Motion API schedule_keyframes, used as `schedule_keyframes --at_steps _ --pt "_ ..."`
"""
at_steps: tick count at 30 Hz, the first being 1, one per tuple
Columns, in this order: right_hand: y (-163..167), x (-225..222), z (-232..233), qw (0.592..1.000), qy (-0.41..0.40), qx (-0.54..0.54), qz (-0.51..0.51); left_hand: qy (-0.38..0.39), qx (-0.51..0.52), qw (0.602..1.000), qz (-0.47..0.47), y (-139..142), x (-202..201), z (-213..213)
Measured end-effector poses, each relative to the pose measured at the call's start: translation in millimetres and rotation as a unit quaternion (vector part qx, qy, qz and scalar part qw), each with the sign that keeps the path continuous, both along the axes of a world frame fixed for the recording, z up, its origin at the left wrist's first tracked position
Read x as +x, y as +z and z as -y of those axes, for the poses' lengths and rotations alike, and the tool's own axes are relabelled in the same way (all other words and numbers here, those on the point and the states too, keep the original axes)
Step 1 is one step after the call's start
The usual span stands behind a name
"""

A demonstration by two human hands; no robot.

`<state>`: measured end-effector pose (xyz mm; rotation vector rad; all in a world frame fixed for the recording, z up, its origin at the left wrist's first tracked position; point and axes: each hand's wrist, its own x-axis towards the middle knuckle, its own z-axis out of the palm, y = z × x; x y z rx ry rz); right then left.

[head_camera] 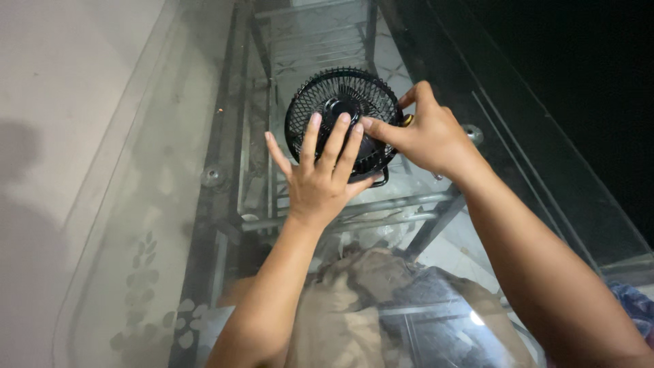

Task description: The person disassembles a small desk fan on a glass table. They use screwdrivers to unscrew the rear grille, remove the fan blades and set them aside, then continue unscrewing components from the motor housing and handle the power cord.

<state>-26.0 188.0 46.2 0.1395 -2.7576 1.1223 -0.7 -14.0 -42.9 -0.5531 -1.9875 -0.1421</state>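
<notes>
Squarely ahead of both hands, black fan (344, 102) lay on glass worktop (136, 225); left hand (319, 178) splayed flat on grille, right hand (426, 133) pinched rim.

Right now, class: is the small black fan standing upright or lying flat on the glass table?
Cannot tell for certain. The fan shows its round grille face-on to the downward-looking camera, which suggests lying back, but the left hand covers its base.

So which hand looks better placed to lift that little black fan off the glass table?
Probably the right hand: it curls around the fan's side rim. The left hand only lies flat, fingers spread, on the grille.
</notes>
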Motion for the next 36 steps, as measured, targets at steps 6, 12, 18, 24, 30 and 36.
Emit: schedule_keyframes --at_steps 6,12,18,24,30,36 --pt "10.1 9.4 4.0 0.999 0.024 -0.023 0.024 -0.037 0.052 0.997 0.041 0.2 -1.4 -2.9" --pt "31.3 13.0 -20.6 0.997 0.073 0.022 -0.030 -0.047 0.051 0.997 0.036 -1.6 -5.1 0.3" --pt "21.2 16.4 -26.7 0.835 0.301 -0.438 -0.140 -0.050 0.058 0.997 0.028 2.6 -6.7 -1.8" --pt "2.5 22.0 -7.2 0.824 0.304 -0.461 -0.125 -0.046 0.062 0.996 0.047 5.2 -4.6 -2.5" --pt "4.1 20.6 -2.1 0.831 0.302 -0.456 -0.105 -0.053 0.068 0.995 0.041 6.6 -5.1 -3.4" --pt "2.5 21.6 -2.5 0.852 0.268 -0.426 -0.140 -0.048 0.068 0.996 0.042 6.3 -6.2 -3.9"
